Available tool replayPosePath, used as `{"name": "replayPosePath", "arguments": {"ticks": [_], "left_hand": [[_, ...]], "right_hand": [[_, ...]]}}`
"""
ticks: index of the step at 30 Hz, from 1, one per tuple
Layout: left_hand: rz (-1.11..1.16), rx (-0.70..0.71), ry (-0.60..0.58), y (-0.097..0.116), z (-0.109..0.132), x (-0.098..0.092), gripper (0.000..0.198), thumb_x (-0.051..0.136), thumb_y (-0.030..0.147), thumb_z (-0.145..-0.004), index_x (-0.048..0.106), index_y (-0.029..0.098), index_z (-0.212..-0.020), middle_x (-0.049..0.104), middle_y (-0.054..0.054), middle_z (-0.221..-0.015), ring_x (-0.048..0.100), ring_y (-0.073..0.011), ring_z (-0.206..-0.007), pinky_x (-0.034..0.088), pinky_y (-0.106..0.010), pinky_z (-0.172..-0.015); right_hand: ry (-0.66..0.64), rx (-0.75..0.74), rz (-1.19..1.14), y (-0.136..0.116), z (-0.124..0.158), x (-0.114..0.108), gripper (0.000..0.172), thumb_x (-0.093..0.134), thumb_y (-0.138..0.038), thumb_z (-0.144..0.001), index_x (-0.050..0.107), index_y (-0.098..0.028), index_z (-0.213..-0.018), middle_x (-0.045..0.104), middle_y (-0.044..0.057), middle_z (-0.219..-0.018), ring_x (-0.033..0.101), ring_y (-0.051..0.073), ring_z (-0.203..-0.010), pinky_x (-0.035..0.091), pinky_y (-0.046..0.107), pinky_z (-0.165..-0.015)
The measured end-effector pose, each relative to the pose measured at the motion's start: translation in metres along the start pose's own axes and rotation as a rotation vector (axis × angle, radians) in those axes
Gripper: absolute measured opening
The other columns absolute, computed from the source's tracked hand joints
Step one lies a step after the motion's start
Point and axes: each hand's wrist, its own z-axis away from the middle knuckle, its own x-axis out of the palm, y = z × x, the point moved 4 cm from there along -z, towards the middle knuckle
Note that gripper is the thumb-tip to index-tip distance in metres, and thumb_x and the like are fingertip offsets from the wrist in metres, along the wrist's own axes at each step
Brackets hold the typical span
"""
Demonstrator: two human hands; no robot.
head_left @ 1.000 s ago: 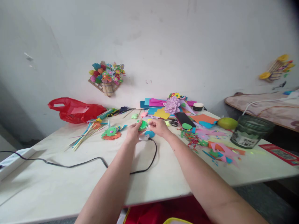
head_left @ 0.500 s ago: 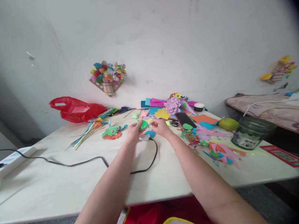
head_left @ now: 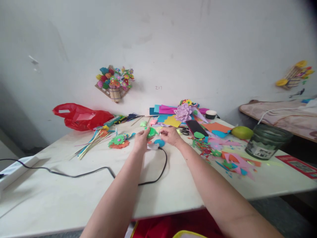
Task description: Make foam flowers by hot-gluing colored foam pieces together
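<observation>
Pale wall [head_left: 198, 49] rises behind our white table [head_left: 61, 198], which is crowded with craft bits. We have our left hand [head_left: 141, 140] closed around a green lump [head_left: 151, 132], thumb on top. Facing it, our right hand [head_left: 169, 135] has its fingertips pinched together, seemingly on the clear wrapper [head_left: 158, 133] at the lump's side; we cannot tell how firmly. So the lump sits between our two hands.

We judge the work to be partway along: the lump looks not yet out of its wrapper, while a layered flower [head_left: 118, 140], green over orange, already lies left of our left hand. Beyond that hand, a pale green lump [head_left: 143, 123] and a pink lump [head_left: 153, 122] lie apart.

Just under our hands are a blue piece [head_left: 159, 142] and a white device [head_left: 153, 146]; its black cord [head_left: 166, 161] loops between our forearms and could snag. Scissors [head_left: 185, 131] and a phone [head_left: 194, 127] lie right of our right hand, with loose scraps [head_left: 236, 158] farther right.
</observation>
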Motion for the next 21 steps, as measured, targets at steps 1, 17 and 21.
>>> {"name": "replayPosePath", "arguments": {"ticks": [1, 17, 21], "left_hand": [[0.004, 0.004, 0.003, 0.000, 0.000, 0.000, 0.036, 0.077, 0.037, -0.050, 0.060, 0.009, -0.064, 0.059, -0.001, -0.060, 0.056, -0.0091, -0.055, 0.050, -0.023, -0.054], [0.093, 0.060, 0.086, 0.005, -0.006, -0.011, 0.027, 0.074, 0.031, -0.056, 0.061, 0.009, -0.063, 0.060, -0.002, -0.060, 0.058, -0.0105, -0.058, 0.051, -0.025, -0.060], [0.123, 0.057, 0.122, 0.006, -0.005, -0.012, 0.024, 0.074, 0.028, -0.058, 0.061, 0.009, -0.063, 0.060, -0.001, -0.060, 0.059, -0.0101, -0.058, 0.051, -0.022, -0.058]], "right_hand": [[-0.016, 0.003, -0.016, -0.001, 0.000, 0.000, 0.011, 0.054, -0.013, -0.061, 0.062, -0.016, -0.068, 0.063, 0.002, -0.061, 0.058, 0.013, -0.057, 0.046, 0.024, -0.056], [-0.025, 0.460, -0.653, 0.007, 0.005, -0.013, 0.017, 0.061, -0.020, -0.059, 0.051, -0.016, -0.073, 0.064, 0.000, -0.062, 0.062, 0.014, -0.054, 0.049, 0.027, -0.055], [0.009, 0.488, -0.753, 0.012, 0.004, -0.013, 0.019, 0.059, -0.020, -0.059, 0.055, -0.015, -0.077, 0.063, -0.001, -0.062, 0.058, 0.011, -0.048, 0.048, 0.025, -0.051]]}}
